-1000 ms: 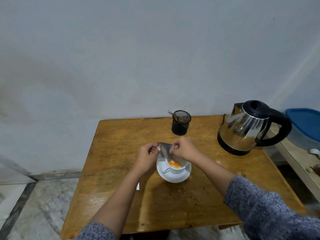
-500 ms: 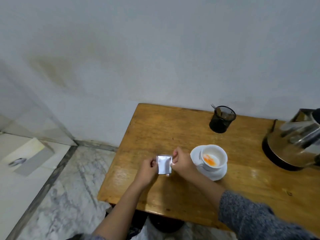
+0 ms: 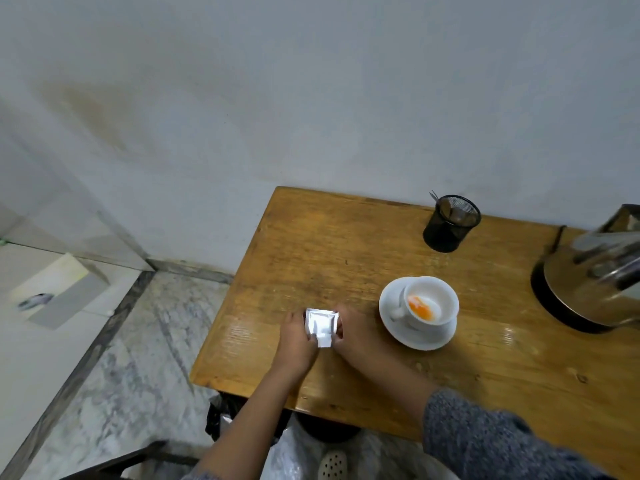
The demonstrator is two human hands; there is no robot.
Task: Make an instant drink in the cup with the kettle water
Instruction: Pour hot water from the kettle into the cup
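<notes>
A white cup (image 3: pixel 435 299) with orange powder in its bottom stands on a white saucer (image 3: pixel 414 337) on the wooden table (image 3: pixel 346 251). To its left I hold a small silver sachet (image 3: pixel 322 323) over the table. My left hand (image 3: pixel 298 336) pinches its left edge and my right hand (image 3: pixel 356 332) pinches its right edge. The steel kettle (image 3: pixel 595 282) on its black base is at the right edge, partly cut off.
A black mesh holder (image 3: pixel 450 225) with a spoon in it stands at the back of the table by the wall. The marble floor (image 3: pixel 131 358) lies to the left, with a pale box (image 3: pixel 59 292) on it. A plastic-lined bin (image 3: pixel 287 448) sits under the table's front edge.
Both hands have carried the sachet from above the cup to the left of the saucer. The view has swung left, so the kettle is now mostly out of frame.
</notes>
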